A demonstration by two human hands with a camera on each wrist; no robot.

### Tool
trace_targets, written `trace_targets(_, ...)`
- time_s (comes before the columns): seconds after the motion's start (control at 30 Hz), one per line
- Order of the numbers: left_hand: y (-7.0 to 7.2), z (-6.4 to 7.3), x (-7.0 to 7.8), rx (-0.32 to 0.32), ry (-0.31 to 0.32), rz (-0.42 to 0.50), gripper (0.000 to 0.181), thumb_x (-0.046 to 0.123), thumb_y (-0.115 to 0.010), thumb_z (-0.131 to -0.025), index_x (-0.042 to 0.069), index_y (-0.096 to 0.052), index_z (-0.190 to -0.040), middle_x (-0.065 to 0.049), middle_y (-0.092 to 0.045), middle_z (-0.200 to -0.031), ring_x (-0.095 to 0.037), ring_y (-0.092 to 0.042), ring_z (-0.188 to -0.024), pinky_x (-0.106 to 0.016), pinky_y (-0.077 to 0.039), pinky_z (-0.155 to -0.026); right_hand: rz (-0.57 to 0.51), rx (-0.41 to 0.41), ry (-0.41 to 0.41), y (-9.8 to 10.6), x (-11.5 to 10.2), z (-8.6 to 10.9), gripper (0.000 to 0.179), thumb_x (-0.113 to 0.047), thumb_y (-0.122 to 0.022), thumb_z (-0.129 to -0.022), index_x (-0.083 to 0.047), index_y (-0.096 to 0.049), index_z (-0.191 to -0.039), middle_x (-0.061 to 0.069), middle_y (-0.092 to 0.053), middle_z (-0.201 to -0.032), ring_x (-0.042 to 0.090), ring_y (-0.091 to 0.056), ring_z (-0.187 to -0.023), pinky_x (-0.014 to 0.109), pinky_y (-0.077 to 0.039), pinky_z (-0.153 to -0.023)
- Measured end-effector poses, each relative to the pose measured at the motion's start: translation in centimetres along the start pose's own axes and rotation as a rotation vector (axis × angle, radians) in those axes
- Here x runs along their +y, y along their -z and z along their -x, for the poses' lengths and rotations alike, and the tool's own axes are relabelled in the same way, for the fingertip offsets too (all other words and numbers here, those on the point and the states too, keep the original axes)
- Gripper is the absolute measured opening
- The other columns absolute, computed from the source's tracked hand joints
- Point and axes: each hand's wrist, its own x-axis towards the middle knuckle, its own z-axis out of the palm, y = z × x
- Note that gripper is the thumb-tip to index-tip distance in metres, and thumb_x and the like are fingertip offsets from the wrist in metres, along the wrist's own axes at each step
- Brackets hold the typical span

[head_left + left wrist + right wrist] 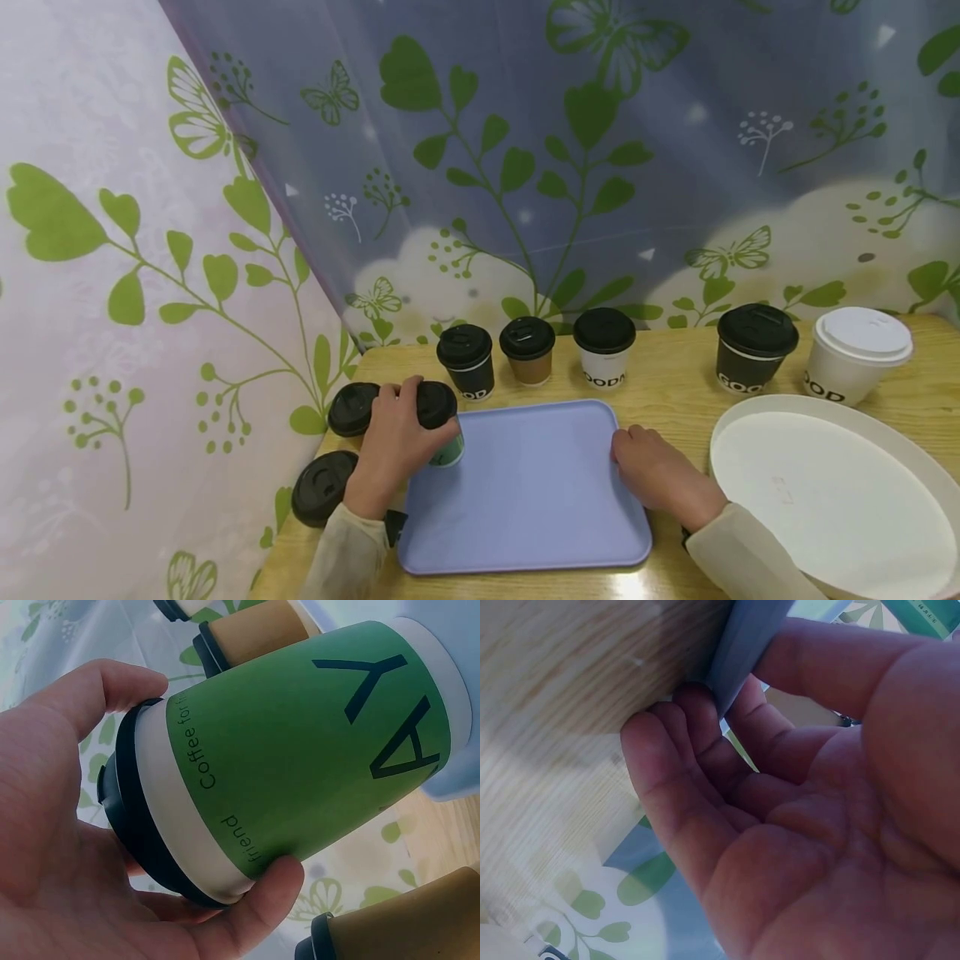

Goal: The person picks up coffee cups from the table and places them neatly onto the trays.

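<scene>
My left hand (397,442) grips a green paper coffee cup (450,451) around its black lid and upper rim. In the left wrist view the cup (315,735) shows dark lettering and a white band under the lid. Its base is over the upper left corner of the lavender-blue tray (525,492); whether it touches the tray I cannot tell. At the tray's right edge is my right hand (660,471). The right wrist view has the thumb and curled fingers holding the tray rim (742,652) between them.
Behind the tray stand a black cup (467,377), a brown cup (531,367) and a white cup (604,367), all black-lidded. Two lidded cups (322,492) (352,408) are at the left. Farther right are a black cup (750,367), a white-lidded cup (847,371) and a round white tray (825,483).
</scene>
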Motion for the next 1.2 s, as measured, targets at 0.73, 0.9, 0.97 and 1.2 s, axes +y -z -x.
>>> trace_targets(0.73, 0.5, 0.5, 0.2, -0.021, -0.01, -0.042, 0.098, 0.062, -0.071, -0.089, 0.006, -0.033, -0.161, -0.031, -0.038, -0.152, -0.05, -0.044, -0.136, -0.064, -0.046, -0.099, 0.005, 0.019, 0.013, -0.1, 0.1, 0.1, 0.002, -0.001, -0.06, -0.098, 0.001, -0.061, -0.099, 0.012, -0.055, -0.091, 0.029, -0.055, -0.087, 0.048, -0.051, -0.08)
trace_targets(0.9, 1.5, 1.2, 0.7, 0.055, -0.053, -0.055, 0.103, 0.068, -0.07, -0.087, 0.004, -0.035, -0.159, -0.031, -0.035, -0.155, -0.051, -0.042, -0.138, -0.067, -0.04, -0.104, 0.004, 0.032, 0.027, -0.2, 0.1, 0.2, 0.004, -0.002, -0.061, -0.099, 0.002, -0.06, -0.098, 0.011, -0.054, -0.09, 0.029, -0.054, -0.085, 0.048, -0.051, -0.079)
trace_targets(0.97, 2.1, 1.8, 0.9, 0.066, -0.069, -0.058, 0.103, 0.069, -0.069, -0.087, 0.004, -0.035, -0.159, -0.031, -0.035, -0.155, -0.051, -0.042, -0.138, -0.067, -0.04, -0.105, 0.005, 0.036, 0.03, -0.2, 0.1, 0.2, 0.005, -0.002, -0.06, -0.099, 0.002, -0.06, -0.097, 0.011, -0.054, -0.09, 0.029, -0.055, -0.085, 0.048, -0.051, -0.079)
trace_targets(1.2, 4.5, 4.1, 1.1, 0.104, -0.127, -0.067, 0.1, 0.065, -0.072, -0.088, 0.002, -0.037, -0.158, -0.031, -0.037, -0.153, -0.051, -0.042, -0.138, -0.067, -0.04, -0.104, 0.003, 0.042, 0.024, -0.2, 0.1, 0.2, 0.004, -0.002, -0.062, -0.098, 0.001, -0.06, -0.097, 0.011, -0.054, -0.09, 0.029, -0.055, -0.085, 0.048, -0.051, -0.079)
